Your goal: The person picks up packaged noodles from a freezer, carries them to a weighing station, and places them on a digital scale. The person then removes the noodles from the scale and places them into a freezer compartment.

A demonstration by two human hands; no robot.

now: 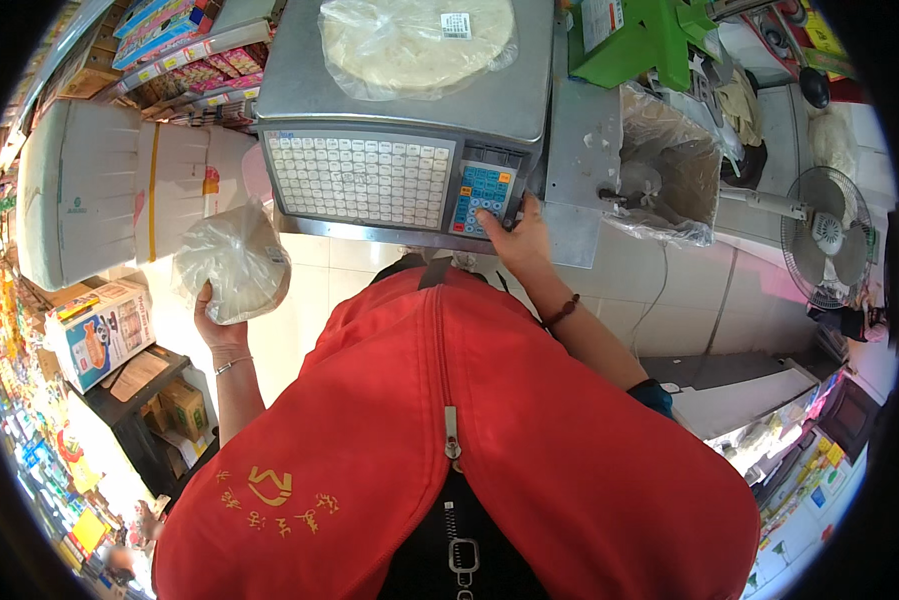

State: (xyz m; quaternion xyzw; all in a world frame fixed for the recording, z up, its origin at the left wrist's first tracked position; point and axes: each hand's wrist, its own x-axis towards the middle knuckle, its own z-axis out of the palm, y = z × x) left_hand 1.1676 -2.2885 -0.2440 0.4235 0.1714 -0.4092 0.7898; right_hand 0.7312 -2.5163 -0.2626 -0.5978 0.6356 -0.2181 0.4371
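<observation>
My left hand (220, 322) grips a clear plastic bag of round flatbread (233, 262), out to the left of the scale. The bag bears a small label. My right hand (523, 236) is at the lower right corner of an electronic label scale (359, 180). Its thumb rests on the blue numeric keypad (481, 196), and the other fingers lie spread by the housing's edge. On the steel weighing plate (292, 82) lies another bagged round flatbread (419, 41) with a white printed label.
Polystyrene boxes (93, 187) stand at the left, below stocked shelves (194, 67). Right of the scale are a green dispenser (637, 45), a plastic-lined bin (663, 172) and an electric fan (827, 232). A carton (104, 334) sits on a dark stand (138, 382).
</observation>
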